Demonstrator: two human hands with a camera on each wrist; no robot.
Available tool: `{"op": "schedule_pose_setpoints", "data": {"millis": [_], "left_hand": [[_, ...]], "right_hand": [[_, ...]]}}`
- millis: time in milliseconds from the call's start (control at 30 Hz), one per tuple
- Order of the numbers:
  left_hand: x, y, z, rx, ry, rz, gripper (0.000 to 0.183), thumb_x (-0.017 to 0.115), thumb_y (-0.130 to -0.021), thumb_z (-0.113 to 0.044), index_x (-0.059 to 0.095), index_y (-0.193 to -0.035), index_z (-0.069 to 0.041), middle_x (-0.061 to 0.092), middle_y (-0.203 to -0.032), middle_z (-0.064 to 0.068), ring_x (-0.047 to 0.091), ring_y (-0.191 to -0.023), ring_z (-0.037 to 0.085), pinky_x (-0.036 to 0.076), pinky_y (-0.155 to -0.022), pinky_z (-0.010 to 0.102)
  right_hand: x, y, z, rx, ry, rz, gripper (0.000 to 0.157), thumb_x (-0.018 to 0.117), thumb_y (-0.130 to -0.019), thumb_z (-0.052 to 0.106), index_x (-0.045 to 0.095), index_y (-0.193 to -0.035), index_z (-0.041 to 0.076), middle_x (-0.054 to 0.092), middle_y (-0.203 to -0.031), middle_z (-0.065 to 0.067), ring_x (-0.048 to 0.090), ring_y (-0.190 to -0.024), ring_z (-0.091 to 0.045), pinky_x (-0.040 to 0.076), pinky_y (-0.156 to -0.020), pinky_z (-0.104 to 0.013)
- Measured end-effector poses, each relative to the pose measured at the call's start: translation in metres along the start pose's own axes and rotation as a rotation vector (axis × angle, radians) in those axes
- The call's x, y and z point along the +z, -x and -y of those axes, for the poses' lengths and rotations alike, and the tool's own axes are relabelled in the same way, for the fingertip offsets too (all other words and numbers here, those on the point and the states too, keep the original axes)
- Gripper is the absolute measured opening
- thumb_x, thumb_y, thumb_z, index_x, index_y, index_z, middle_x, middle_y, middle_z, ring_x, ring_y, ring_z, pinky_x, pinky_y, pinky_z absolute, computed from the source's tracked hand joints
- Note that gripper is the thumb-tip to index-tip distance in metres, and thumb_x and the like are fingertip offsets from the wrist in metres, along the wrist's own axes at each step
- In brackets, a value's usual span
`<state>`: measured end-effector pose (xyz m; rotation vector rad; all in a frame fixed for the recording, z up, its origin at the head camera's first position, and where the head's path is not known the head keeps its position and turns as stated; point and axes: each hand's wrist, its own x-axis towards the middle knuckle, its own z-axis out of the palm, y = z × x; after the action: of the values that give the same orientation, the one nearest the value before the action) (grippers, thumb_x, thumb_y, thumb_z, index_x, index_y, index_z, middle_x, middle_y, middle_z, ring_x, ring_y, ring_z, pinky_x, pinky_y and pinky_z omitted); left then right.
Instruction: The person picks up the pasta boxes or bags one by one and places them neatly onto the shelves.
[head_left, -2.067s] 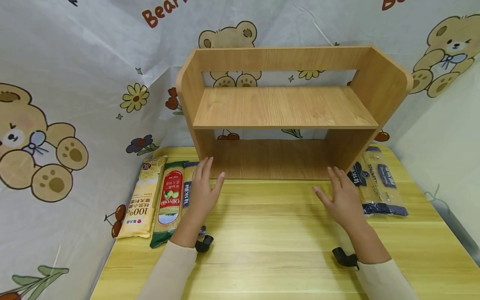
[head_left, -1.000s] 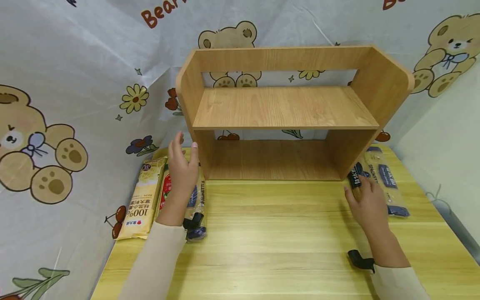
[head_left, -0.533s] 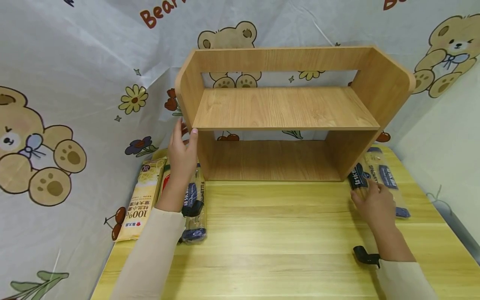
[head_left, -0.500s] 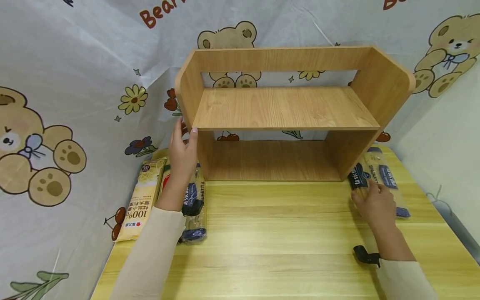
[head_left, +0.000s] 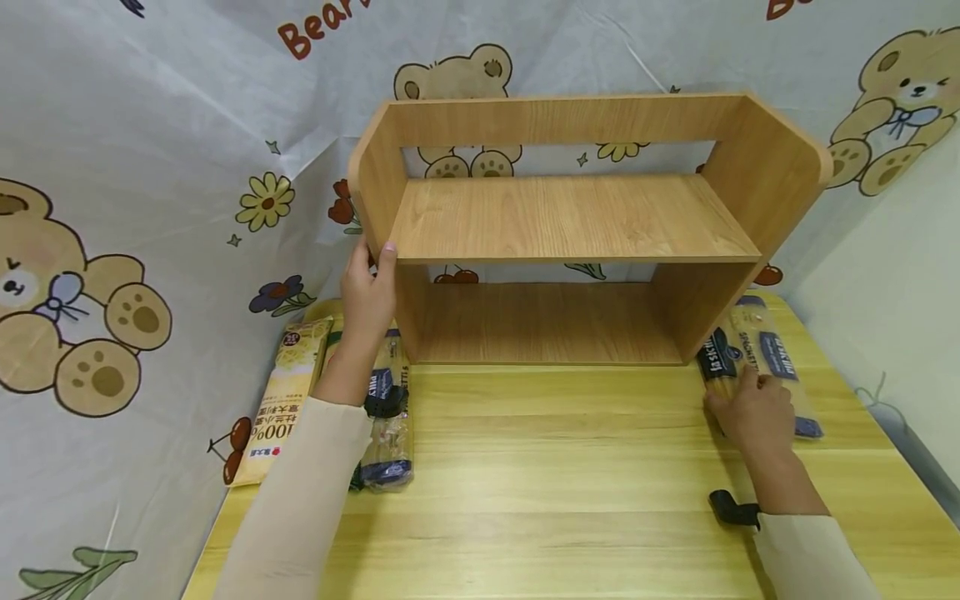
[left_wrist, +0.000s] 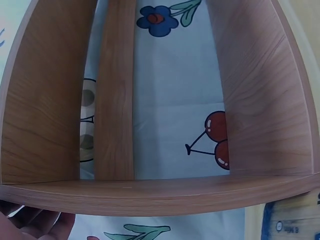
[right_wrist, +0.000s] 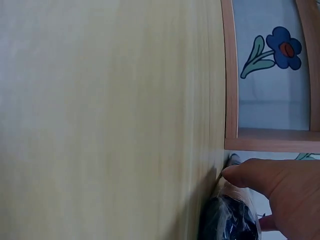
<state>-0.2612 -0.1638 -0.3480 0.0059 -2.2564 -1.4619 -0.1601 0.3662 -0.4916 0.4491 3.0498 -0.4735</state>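
A two-tier wooden shelf stands against the patterned cloth. My left hand grips the front edge of its left side panel, thumb on the inner side and fingers round the outside; in the left wrist view those fingers show just beyond the panel. To the right of the shelf, my right hand bends over a clear spaghetti packet with a navy label. The right wrist view has the thumb at one long side of this packet and a finger at the other. Its near end is mostly hidden by the hand.
Another clear spaghetti packet lies right beside the held one. Left of the shelf lie a yellow pasta packet and a clear spaghetti packet, with a green one between them mostly covered by my left arm. A wall rises beyond the table's right edge.
My left hand has gone from in front of the shelf to its left panel and now grips it. My right hand has moved right and down onto the spaghetti packet. The shelf stays in place.
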Motion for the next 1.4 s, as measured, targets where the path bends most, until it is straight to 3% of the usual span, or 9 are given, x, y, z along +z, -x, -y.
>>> {"op": "schedule_pose_setpoints", "data": {"millis": [200, 367, 633, 767, 1033, 1200, 1400], "left_hand": [[0.001, -0.007, -0.002, -0.015, -0.056, 0.001, 0.057, 0.046, -0.104, -0.050, 0.052, -0.144, -0.011, 0.057, -0.141, 0.016, 0.054, -0.134, 0.028, 0.045, -0.111, 0.047], [0.002, -0.008, 0.000, -0.035, -0.053, 0.016, 0.057, 0.045, -0.105, -0.050, 0.052, -0.145, -0.010, 0.056, -0.141, 0.017, 0.054, -0.135, 0.029, 0.044, -0.112, 0.047], [0.000, -0.005, -0.001, -0.073, -0.046, 0.044, 0.061, 0.043, -0.104, -0.055, 0.047, -0.150, -0.015, 0.052, -0.149, 0.013, 0.051, -0.138, 0.027, 0.043, -0.114, 0.047], [0.000, -0.005, -0.001, -0.084, -0.040, 0.051, 0.063, 0.043, -0.103, -0.057, 0.045, -0.152, -0.018, 0.050, -0.152, 0.011, 0.051, -0.139, 0.027, 0.043, -0.114, 0.048], [0.002, -0.005, 0.001, -0.098, 0.004, 0.043, 0.060, 0.044, -0.102, -0.058, 0.047, -0.151, -0.022, 0.055, -0.149, 0.010, 0.052, -0.137, 0.026, 0.043, -0.113, 0.047], [0.002, -0.005, 0.000, -0.104, -0.003, 0.028, 0.060, 0.044, -0.102, -0.058, 0.048, -0.150, -0.022, 0.055, -0.150, 0.010, 0.053, -0.137, 0.026, 0.043, -0.114, 0.047], [0.002, -0.004, -0.001, -0.111, -0.005, 0.030, 0.061, 0.044, -0.103, -0.058, 0.047, -0.151, -0.021, 0.055, -0.150, 0.010, 0.054, -0.137, 0.025, 0.043, -0.114, 0.046]], "right_hand": [[0.001, 0.000, 0.004, 0.012, 0.002, 0.060, 0.099, 0.055, -0.099, 0.049, 0.008, -0.152, -0.020, 0.023, -0.137, -0.056, 0.030, -0.117, -0.070, 0.037, -0.092, -0.074], [-0.002, -0.002, 0.005, 0.035, 0.001, 0.117, 0.107, 0.055, -0.098, 0.055, 0.005, -0.149, -0.025, 0.022, -0.137, -0.058, 0.028, -0.119, -0.073, 0.036, -0.094, -0.075], [-0.010, -0.009, 0.008, 0.031, 0.036, 0.162, 0.099, 0.063, -0.093, 0.052, 0.028, -0.129, -0.033, 0.037, -0.118, -0.059, 0.042, -0.108, -0.072, 0.045, -0.085, -0.070], [-0.011, -0.011, 0.006, 0.025, 0.034, 0.162, 0.095, 0.064, -0.092, 0.049, 0.030, -0.127, -0.032, 0.041, -0.113, -0.056, 0.047, -0.103, -0.069, 0.047, -0.079, -0.067], [-0.016, -0.017, 0.010, 0.051, -0.014, 0.197, 0.108, 0.062, -0.092, 0.047, 0.006, -0.147, -0.026, 0.026, -0.132, -0.058, 0.044, -0.106, -0.071, 0.045, -0.084, -0.072], [-0.019, -0.018, 0.015, 0.095, -0.057, 0.197, 0.108, 0.062, -0.092, 0.044, -0.001, -0.151, -0.021, 0.020, -0.138, -0.058, 0.044, -0.108, -0.068, 0.046, -0.086, -0.071], [-0.022, -0.016, 0.015, 0.119, -0.122, 0.231, 0.113, 0.061, -0.094, 0.049, -0.010, -0.154, -0.014, 0.011, -0.142, -0.059, 0.035, -0.118, -0.072, 0.043, -0.090, -0.074]]}}
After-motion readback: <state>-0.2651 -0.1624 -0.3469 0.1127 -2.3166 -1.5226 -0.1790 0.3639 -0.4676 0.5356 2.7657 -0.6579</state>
